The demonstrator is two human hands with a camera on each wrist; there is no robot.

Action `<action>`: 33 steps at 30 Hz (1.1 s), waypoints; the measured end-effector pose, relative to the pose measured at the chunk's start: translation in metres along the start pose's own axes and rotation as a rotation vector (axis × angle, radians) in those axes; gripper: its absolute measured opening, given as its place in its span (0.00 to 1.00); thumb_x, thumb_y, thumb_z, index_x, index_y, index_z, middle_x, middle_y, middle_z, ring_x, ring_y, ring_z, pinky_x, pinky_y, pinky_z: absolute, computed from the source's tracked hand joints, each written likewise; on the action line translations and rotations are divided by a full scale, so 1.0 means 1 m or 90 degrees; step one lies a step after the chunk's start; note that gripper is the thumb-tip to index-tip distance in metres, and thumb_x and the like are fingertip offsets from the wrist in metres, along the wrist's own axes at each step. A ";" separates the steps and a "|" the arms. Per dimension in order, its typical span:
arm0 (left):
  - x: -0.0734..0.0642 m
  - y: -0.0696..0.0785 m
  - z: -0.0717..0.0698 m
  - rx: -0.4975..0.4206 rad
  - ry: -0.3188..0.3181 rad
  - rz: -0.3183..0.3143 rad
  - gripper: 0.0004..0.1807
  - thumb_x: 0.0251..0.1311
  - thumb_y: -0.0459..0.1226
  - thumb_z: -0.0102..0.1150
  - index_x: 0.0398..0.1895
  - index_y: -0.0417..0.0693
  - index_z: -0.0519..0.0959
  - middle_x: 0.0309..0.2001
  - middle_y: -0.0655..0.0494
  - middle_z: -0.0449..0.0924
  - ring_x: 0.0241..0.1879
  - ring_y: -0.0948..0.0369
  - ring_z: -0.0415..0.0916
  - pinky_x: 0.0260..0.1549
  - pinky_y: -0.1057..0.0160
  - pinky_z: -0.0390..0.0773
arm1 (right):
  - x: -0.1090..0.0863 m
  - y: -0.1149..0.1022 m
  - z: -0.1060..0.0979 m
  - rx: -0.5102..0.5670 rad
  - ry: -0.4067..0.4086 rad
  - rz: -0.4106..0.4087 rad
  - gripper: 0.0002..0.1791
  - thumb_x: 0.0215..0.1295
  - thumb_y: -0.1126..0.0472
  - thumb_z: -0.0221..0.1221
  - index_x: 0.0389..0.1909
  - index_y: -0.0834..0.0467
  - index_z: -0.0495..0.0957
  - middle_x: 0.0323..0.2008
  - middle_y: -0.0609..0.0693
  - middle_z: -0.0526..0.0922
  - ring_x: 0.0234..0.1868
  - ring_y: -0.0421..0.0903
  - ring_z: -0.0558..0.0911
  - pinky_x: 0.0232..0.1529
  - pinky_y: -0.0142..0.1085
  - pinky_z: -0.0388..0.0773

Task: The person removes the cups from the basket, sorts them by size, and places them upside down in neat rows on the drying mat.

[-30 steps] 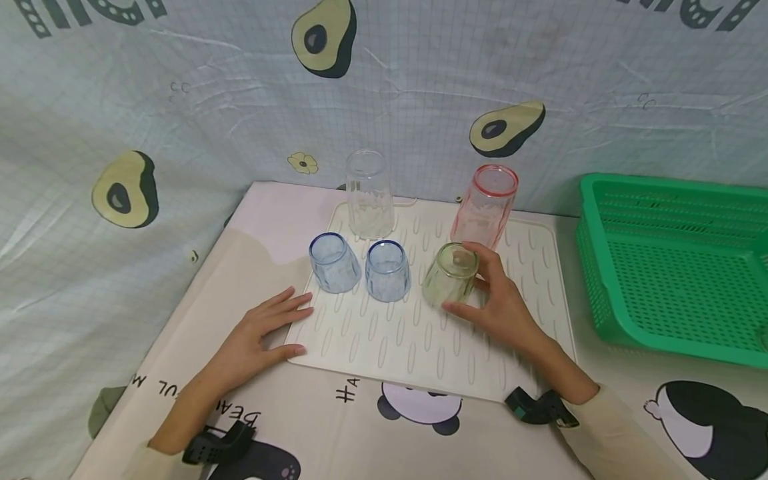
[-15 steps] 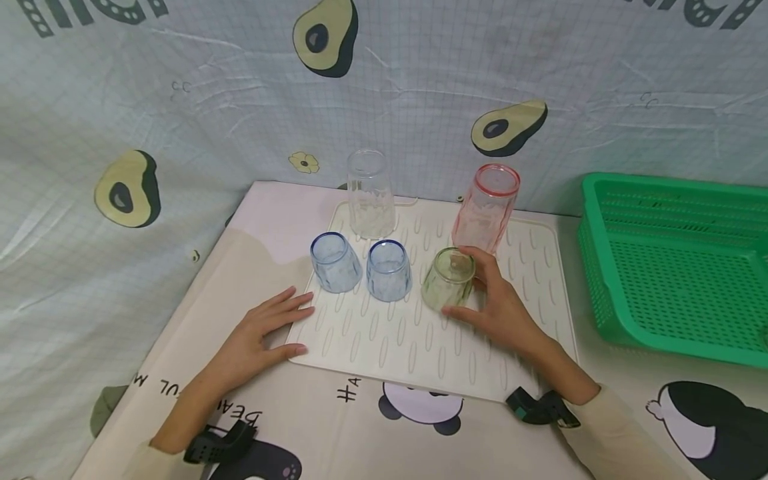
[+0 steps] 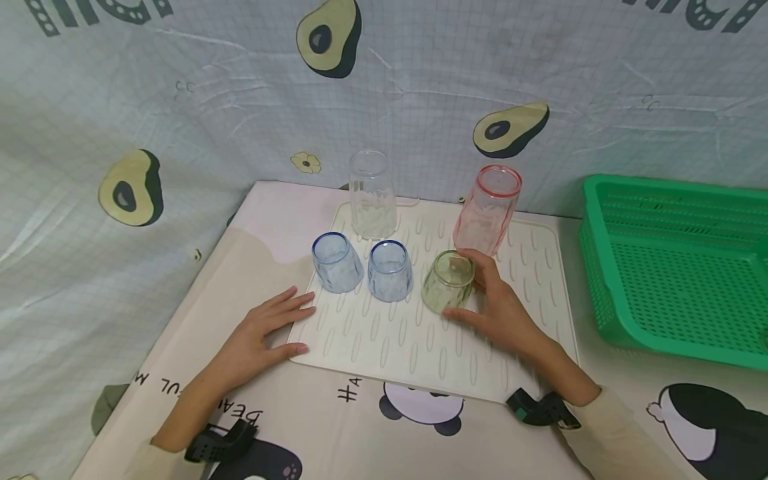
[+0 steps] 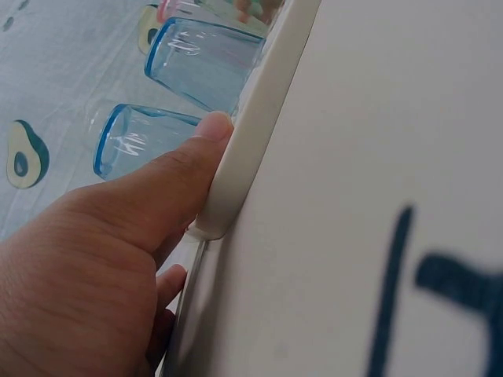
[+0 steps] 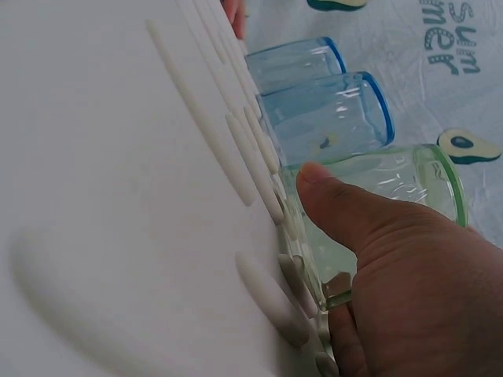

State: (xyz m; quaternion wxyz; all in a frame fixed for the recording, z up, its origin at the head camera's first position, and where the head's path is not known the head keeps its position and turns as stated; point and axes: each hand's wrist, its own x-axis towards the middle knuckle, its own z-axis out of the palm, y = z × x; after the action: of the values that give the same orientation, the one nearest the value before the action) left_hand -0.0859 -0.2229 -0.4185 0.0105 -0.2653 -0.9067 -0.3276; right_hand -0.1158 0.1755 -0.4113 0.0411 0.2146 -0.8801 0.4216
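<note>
My right hand [image 3: 498,307] holds a small green glass [image 3: 447,283], thumb on its near side and fingers round its far right side. The glass stands on a white ridged mat [image 3: 414,353]; in the right wrist view its base [image 5: 314,283] meets the ridges. Two small blue-rimmed glasses [image 3: 337,267] stand side by side left of it. Behind them rise a tall clear glass [image 3: 373,200] and a tall pink glass [image 3: 487,213]. My left hand [image 3: 252,340] lies at the mat's left edge, fingers spread, its thumb touching the rim in the left wrist view.
A green plastic basket [image 3: 678,280] sits on the right of the table, with part of a clear object at its right edge. A printed cloth [image 3: 240,100] hangs behind the mat, close to the tall glasses. Dark bands with devices [image 3: 543,408] circle both wrists.
The green glass and the right hand's fingertips have shifted slightly toward me and lower. The left hand and the other glasses have stayed in place.
</note>
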 end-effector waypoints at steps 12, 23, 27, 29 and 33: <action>0.000 -0.001 0.000 -0.004 -0.002 -0.003 0.34 0.48 0.45 0.72 0.61 0.50 0.76 0.67 0.56 0.67 0.71 0.53 0.51 0.61 0.36 0.53 | 0.001 0.002 0.000 -0.009 -0.011 -0.005 0.57 0.46 0.58 0.74 0.71 0.43 0.46 0.68 0.56 0.62 0.65 0.56 0.67 0.60 0.53 0.68; 0.000 -0.001 0.001 -0.002 -0.003 -0.008 0.33 0.49 0.45 0.72 0.61 0.50 0.76 0.67 0.56 0.67 0.71 0.53 0.51 0.61 0.36 0.53 | 0.001 0.002 0.000 -0.010 -0.018 -0.015 0.57 0.46 0.59 0.75 0.71 0.43 0.46 0.69 0.55 0.61 0.66 0.56 0.66 0.60 0.51 0.68; 0.000 0.000 0.001 -0.004 -0.004 -0.011 0.34 0.48 0.45 0.72 0.61 0.50 0.76 0.67 0.56 0.67 0.71 0.52 0.51 0.60 0.35 0.53 | 0.001 0.001 -0.001 -0.005 -0.023 -0.015 0.57 0.47 0.59 0.74 0.72 0.43 0.46 0.70 0.54 0.60 0.67 0.56 0.64 0.60 0.52 0.67; 0.000 0.000 0.001 -0.004 -0.005 -0.014 0.34 0.48 0.45 0.72 0.61 0.50 0.76 0.67 0.56 0.67 0.71 0.52 0.51 0.60 0.35 0.53 | 0.001 0.000 -0.001 0.000 -0.026 -0.015 0.56 0.48 0.59 0.74 0.72 0.43 0.46 0.70 0.54 0.59 0.67 0.56 0.64 0.61 0.52 0.67; 0.000 0.000 0.001 -0.002 -0.006 -0.018 0.34 0.48 0.45 0.73 0.61 0.50 0.76 0.67 0.56 0.67 0.71 0.52 0.51 0.60 0.35 0.53 | 0.001 0.000 -0.001 0.008 -0.032 -0.016 0.56 0.48 0.60 0.74 0.72 0.42 0.46 0.70 0.54 0.59 0.68 0.55 0.63 0.61 0.53 0.65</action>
State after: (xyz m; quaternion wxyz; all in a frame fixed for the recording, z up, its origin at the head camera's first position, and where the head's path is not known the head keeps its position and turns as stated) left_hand -0.0862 -0.2221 -0.4194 0.0013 -0.2539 -0.9099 -0.3281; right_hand -0.1166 0.1760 -0.4105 0.0228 0.2364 -0.8754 0.4211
